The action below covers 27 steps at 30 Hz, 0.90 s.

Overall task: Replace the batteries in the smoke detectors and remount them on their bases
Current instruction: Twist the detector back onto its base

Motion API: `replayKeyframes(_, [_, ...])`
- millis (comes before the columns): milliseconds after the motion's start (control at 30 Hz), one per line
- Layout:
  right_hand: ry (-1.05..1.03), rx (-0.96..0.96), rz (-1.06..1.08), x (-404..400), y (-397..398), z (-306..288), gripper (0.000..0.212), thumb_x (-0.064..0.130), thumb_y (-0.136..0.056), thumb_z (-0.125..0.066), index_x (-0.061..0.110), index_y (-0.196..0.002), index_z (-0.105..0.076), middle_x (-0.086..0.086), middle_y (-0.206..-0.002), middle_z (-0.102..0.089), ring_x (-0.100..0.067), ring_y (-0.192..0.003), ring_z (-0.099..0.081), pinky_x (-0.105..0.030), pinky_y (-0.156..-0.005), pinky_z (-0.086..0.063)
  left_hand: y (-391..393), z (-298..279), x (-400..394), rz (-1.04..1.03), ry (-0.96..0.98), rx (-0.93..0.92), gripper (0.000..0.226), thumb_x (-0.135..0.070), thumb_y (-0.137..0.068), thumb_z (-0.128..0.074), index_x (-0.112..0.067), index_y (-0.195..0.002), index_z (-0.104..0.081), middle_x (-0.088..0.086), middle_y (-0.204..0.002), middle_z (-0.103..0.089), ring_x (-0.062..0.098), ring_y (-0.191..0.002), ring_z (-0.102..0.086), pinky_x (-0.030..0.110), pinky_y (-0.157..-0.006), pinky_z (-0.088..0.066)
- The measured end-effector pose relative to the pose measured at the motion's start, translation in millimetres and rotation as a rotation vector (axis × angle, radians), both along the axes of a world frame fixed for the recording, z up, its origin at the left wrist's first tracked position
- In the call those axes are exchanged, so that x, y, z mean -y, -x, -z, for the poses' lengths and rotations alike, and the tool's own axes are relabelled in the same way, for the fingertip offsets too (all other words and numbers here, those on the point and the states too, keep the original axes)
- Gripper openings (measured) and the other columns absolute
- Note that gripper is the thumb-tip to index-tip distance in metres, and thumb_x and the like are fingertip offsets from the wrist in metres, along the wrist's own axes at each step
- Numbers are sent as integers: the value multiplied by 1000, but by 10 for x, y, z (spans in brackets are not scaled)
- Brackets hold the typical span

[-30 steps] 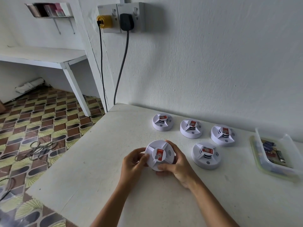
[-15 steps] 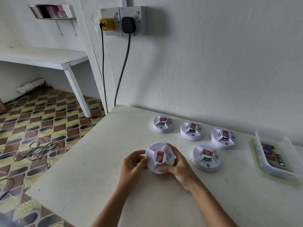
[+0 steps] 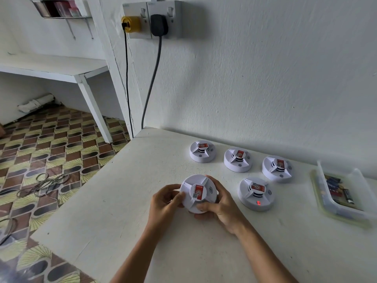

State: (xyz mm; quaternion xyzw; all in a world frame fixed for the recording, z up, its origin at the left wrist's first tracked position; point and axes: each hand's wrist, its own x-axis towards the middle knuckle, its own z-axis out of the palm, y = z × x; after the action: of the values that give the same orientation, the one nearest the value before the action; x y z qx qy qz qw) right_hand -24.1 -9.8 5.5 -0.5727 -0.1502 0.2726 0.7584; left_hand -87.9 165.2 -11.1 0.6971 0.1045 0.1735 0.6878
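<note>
A white round smoke detector with a red sticker on its middle is held just above the white table. My left hand grips its left rim. My right hand curls round its right and near side. Several more white detectors sit on the table: three in a row near the wall, and one right of my hands with a red light lit on its near rim.
A clear plastic tray with batteries lies at the table's right edge. A wall socket with a yellow plug and a black plug hangs above; their cables drop past the table's back left corner. Loose cables lie on the patterned floor.
The held detector has turned between my hands; its red sticker and ribs sit at a different angle. A red light now shows on the detector to the right.
</note>
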Motion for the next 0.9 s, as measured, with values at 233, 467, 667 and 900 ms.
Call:
replayKeyframes(233, [-3,11,6,1,-2,6,71,-5,-62,-80,31,-120,-61,-17,-117,-62,-30,-100,-65,-49,-67,-58,-6,-2,5,2,5,1,44,-40,-73,-69,-9,-104,-70,13,-84,-76,35,-82,-71,42,-72,-60])
replayKeyframes(467, [-16,4,-3,-21,12,-15,77,18,-54,-92,30,-123,-58,-13,-118,-64,-22,-99,-67,-43,-67,-58,-16,6,-4,-23,4,-9,28,-26,-80,-67,-9,-103,-70,11,-84,-76,32,-82,-72,35,-69,-59])
replayKeyframes(667, [-48,-15,-73,-7,-4,-30,88,35,-53,-93,23,-130,-52,-9,-117,-66,-23,-104,-66,-42,-69,-58,-12,-6,2,-20,4,3,38,-35,-77,-69,-8,-104,-70,12,-85,-76,32,-83,-72,38,-71,-60])
replayKeyframes(900, [-1,4,-21,-23,14,10,82,-12,-60,-82,29,-126,-55,-10,-120,-63,-25,-103,-64,-53,-71,-58,-10,0,-9,-24,-15,10,43,-41,-74,-69,-9,-103,-71,12,-84,-76,36,-83,-71,44,-74,-59])
